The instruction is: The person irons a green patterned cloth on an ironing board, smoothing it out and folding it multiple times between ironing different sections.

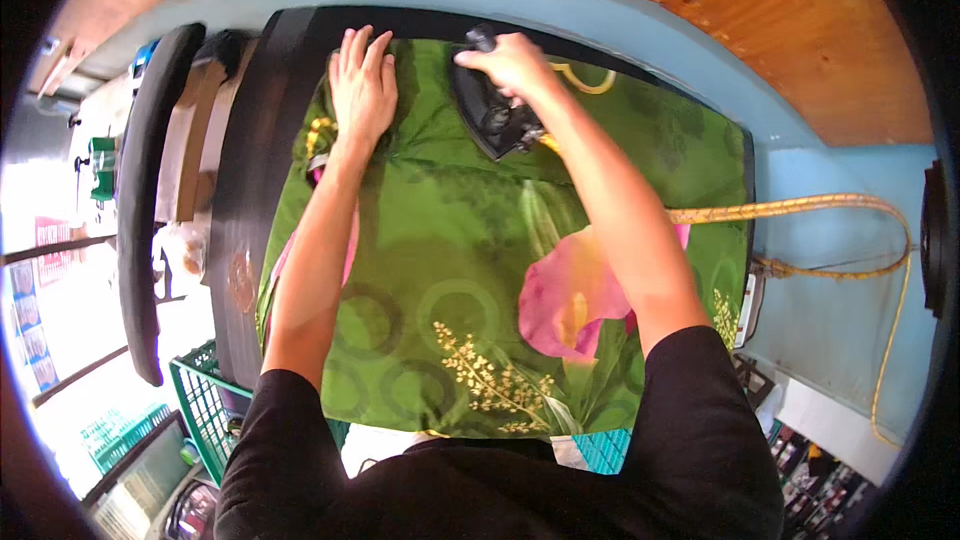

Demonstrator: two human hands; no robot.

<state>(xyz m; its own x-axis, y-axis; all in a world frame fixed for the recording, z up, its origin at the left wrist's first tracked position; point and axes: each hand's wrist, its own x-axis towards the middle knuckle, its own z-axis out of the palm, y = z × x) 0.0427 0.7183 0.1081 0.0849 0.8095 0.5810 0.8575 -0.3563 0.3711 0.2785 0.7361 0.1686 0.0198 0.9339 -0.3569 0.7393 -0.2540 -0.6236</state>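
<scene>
A green floral cloth lies spread over a black-covered ironing table, with slight creases near its far part. At the cloth's far left edge, my left hand rests flat, palm down, with its fingers extended. My right hand is closed around the handle of a dark clothes iron, which sits on the cloth to the right of my left hand, its pointed tip towards me. The iron's underside is hidden. A yellow wrapped cord runs off to the right from beneath my right forearm.
A narrow black padded board stands left of the table. Near the lower left is a green plastic basket. A blue wall borders the far and right sides, below a wooden panel. The cord loops beside the wall.
</scene>
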